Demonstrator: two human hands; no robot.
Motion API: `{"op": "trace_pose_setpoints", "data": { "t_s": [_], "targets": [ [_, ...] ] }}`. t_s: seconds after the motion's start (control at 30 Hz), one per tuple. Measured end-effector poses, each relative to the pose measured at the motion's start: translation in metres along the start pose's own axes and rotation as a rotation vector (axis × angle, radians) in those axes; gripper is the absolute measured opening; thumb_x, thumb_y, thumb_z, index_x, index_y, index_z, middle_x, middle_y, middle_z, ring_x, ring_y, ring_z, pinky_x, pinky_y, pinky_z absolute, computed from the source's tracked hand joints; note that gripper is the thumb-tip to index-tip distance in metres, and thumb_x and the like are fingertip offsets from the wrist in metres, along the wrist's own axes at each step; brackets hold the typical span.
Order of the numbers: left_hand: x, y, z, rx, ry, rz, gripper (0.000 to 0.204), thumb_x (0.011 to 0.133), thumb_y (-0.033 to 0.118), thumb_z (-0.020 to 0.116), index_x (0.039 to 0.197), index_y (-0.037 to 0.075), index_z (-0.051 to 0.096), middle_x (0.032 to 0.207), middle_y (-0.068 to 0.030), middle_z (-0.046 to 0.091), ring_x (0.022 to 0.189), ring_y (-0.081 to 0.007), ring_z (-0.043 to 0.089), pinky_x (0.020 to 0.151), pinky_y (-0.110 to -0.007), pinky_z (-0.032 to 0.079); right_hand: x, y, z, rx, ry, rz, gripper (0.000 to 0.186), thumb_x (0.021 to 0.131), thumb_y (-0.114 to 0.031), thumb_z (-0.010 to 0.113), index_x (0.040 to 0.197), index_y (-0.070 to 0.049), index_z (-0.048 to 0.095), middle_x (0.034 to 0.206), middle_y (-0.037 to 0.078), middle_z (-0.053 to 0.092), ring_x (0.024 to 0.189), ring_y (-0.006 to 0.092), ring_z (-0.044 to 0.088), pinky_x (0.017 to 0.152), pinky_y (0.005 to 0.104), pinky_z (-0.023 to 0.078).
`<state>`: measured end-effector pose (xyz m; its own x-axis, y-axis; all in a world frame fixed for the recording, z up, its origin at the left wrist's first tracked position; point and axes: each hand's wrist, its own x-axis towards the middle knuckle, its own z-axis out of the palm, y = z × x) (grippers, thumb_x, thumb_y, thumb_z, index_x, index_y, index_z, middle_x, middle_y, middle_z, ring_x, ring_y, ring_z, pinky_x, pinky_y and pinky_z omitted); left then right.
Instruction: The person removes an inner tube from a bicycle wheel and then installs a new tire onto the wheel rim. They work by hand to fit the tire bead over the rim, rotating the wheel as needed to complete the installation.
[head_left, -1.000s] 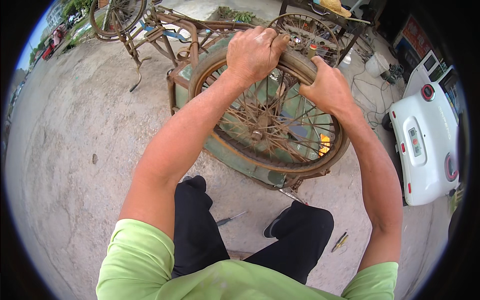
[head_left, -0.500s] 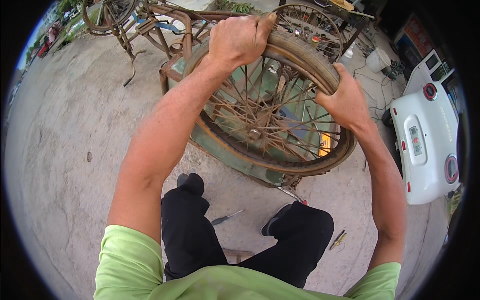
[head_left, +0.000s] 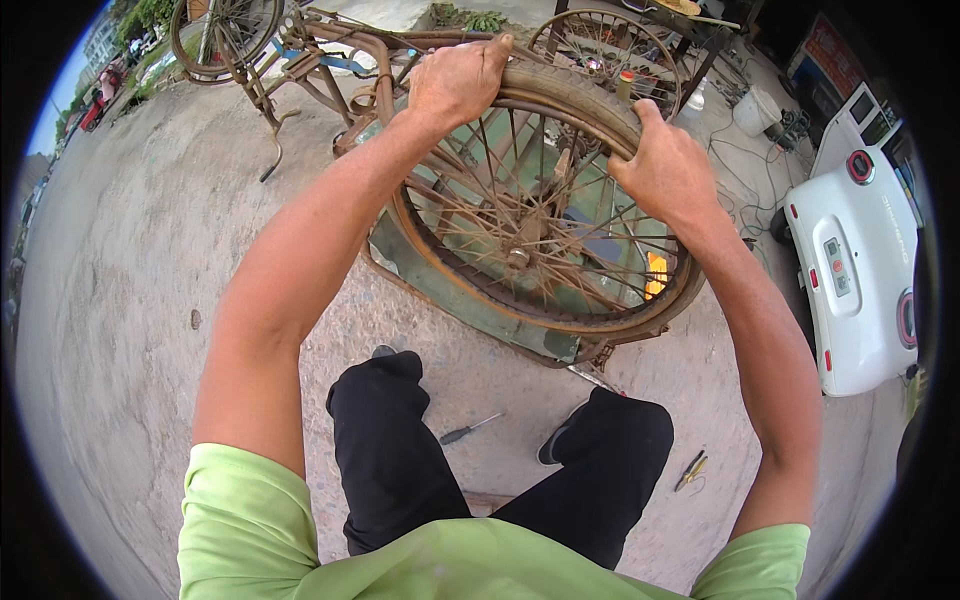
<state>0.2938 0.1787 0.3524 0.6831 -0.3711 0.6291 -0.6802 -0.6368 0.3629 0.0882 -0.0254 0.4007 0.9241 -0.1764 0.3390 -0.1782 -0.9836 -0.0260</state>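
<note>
A rusty spoked wheel (head_left: pixel 520 258) with a worn tyre (head_left: pixel 567 88) lies tilted in front of me, over a green metal cart bed (head_left: pixel 440 300). At the wheel's far left edge my left hand (head_left: pixel 455 82) is closed around the tyre and rim, thumb pointing away. My right hand (head_left: pixel 664 170) grips the same tyre at the far right, its thumb on the inner side of the rim and its fingers over the outside. Between the hands a stretch of tyre and brown rim shows bare. Part of the tyre under each palm is hidden.
A screwdriver (head_left: pixel 470 429) lies on the concrete between my feet, and pliers (head_left: pixel 690 470) by my right knee. A rusty tricycle frame (head_left: pixel 335 90) stands behind the wheel, with another spoked wheel (head_left: pixel 660 50) beyond. A white vehicle (head_left: pixel 850 260) and a white bucket (head_left: pixel 756 112) are at the right.
Both hands have shifted slightly left along with my view. They keep their hold on the tyre at the far side of the wheel.
</note>
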Motion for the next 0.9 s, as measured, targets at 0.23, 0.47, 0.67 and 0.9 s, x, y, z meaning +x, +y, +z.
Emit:
{"op": "trace_pose_setpoints", "data": {
  "t_s": [0.23,0.47,0.67,0.9],
  "targets": [
    [0.038,0.107,-0.021,0.062,-0.576,0.194,0.084,0.111,0.071,0.032,0.121,0.004,0.081,0.122,-0.0249,0.078,0.120,-0.0464,0.073,0.107,-0.057,0.054,0.002,-0.003,-0.005,-0.020,-0.005,-0.038,0.060,0.091,-0.028,0.080,0.136,0.003,0.056,0.103,0.028,0.079,0.101,0.0458,0.078,0.092,0.0532,0.063],
    [0.022,0.111,-0.017,0.076,-0.389,0.157,0.098,0.107,0.082,0.031,0.095,0.000,0.084,0.100,-0.0293,0.079,0.105,-0.0475,0.077,0.096,-0.057,0.059,0.011,-0.010,-0.001,-0.068,-0.016,-0.100,0.056,0.092,-0.029,0.081,0.131,0.003,0.056,0.104,0.025,0.079,0.101,0.0440,0.078,0.089,0.0535,0.063],
    [0.011,0.123,-0.033,0.133,-0.385,0.112,0.088,0.109,0.076,0.032,0.110,0.006,0.086,0.115,-0.0248,0.080,0.115,-0.0420,0.076,0.104,-0.053,0.058,0.008,-0.010,0.003,-0.079,0.010,-0.063,0.056,0.093,-0.032,0.080,0.130,0.001,0.057,0.106,0.023,0.079,0.103,0.0421,0.079,0.090,0.0527,0.063],
    [0.008,0.138,-0.030,0.110,-0.369,0.108,0.089,0.107,0.078,0.037,0.106,0.005,0.086,0.112,-0.0253,0.081,0.112,-0.0419,0.077,0.102,-0.051,0.058,0.012,0.010,-0.003,0.102,-0.072,-0.066,0.065,0.091,-0.045,0.078,0.135,0.002,0.066,0.095,0.021,0.080,0.092,0.0351,0.080,0.085,0.0495,0.062]
  ]
}}
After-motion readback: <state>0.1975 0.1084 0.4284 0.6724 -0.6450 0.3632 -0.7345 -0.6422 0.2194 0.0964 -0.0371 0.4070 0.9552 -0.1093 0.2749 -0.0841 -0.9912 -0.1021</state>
